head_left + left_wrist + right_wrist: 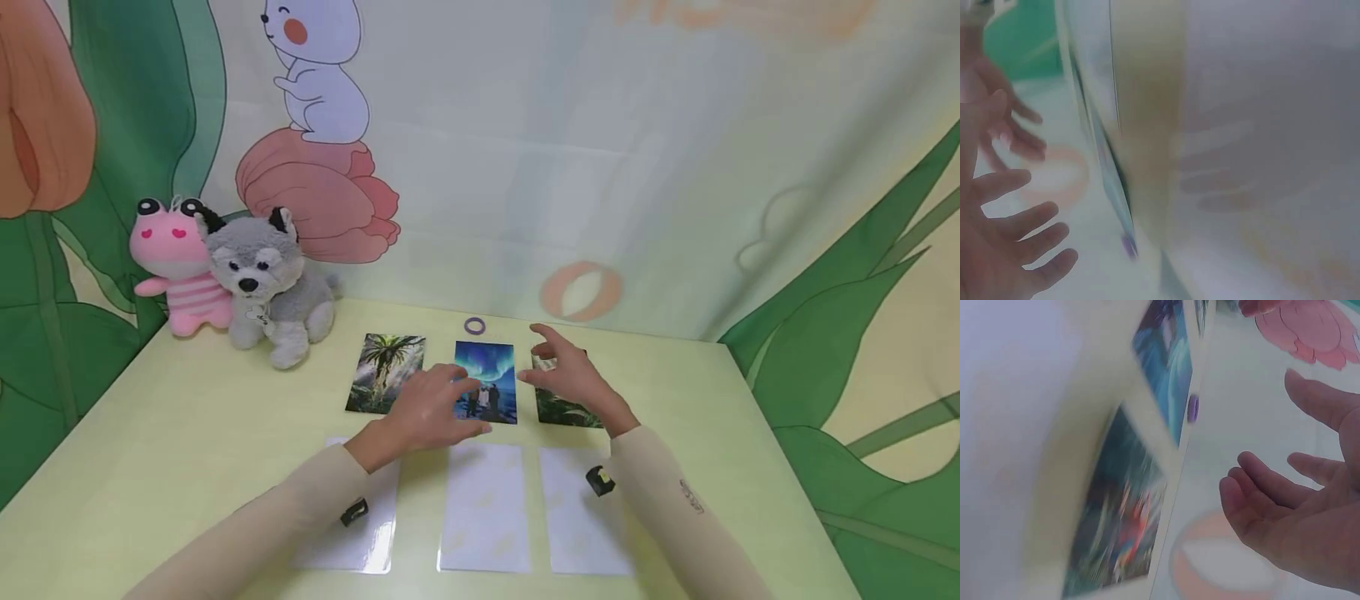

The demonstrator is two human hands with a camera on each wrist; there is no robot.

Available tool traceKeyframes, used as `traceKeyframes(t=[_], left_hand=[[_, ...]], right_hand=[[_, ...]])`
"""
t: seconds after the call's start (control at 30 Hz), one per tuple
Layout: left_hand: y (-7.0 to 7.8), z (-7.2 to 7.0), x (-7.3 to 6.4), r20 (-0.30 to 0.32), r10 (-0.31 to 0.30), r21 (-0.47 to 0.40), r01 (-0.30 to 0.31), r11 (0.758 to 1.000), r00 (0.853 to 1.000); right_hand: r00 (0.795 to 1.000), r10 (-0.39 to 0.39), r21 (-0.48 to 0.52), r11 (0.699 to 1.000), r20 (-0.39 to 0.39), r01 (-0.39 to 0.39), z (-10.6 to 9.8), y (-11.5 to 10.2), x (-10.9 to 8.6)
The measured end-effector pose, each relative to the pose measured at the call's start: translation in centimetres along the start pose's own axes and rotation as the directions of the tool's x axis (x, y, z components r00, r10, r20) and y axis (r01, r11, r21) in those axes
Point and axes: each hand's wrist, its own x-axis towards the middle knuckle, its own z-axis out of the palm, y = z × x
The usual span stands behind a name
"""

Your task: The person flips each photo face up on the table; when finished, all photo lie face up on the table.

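Three picture cards lie in a row on the table. My left hand hangs over the gap between the palm-tree card and the blue aurora card, overlapping both in the head view. Its fingers are spread and hold nothing. Over the dark green foliage card is my right hand, fingers loosely bent and thumb apart, with nothing in it. In the right wrist view that card shows a blurred red shape, and the right hand appears palm up beside it.
Three glossy white sheets lie in front of the cards, partly under the sleeves. A purple ring sits behind the middle card. At the back left are a grey plush husky and a pink plush frog. A printed curtain hangs behind.
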Motion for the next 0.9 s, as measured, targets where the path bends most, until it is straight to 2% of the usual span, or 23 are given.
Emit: traceKeyframes(t=[0.17,0.4,0.53,0.7,0.77,0.9], left_hand=[[3.0,1.4,-0.1,0.079,0.116,0.004,-0.116,0.993,0.990],[6.8,3.3,-0.4,0.204,0.228,0.067,-0.246,0.967,0.952],[8.0,4.5,-0.5,0.237,0.279,0.125,-0.314,0.941,0.931],[9.3,5.4,-0.9,0.301,0.328,0.155,-0.385,0.910,0.895],[9.8,5.4,-1.0,0.326,0.339,0.155,-0.404,0.901,0.882],[10.5,5.1,-1.1,0.351,0.357,0.159,-0.431,0.888,0.866]], right_hand=[[0.999,-0.025,-0.041,0.999,0.025,0.026,-0.9,1.8,-2.9],[0.998,-0.048,-0.085,0.995,0.030,0.051,-1.1,4.4,-6.3],[0.999,-0.021,-0.099,0.995,0.033,0.025,-1.2,4.9,-7.8],[0.998,0.007,-0.155,0.988,0.062,0.003,-1.2,5.3,-9.1],[0.997,0.007,-0.175,0.984,0.075,0.006,-1.1,5.6,-9.4],[0.995,0.018,-0.216,0.976,0.102,0.005,-0.9,6.0,-10.0]])
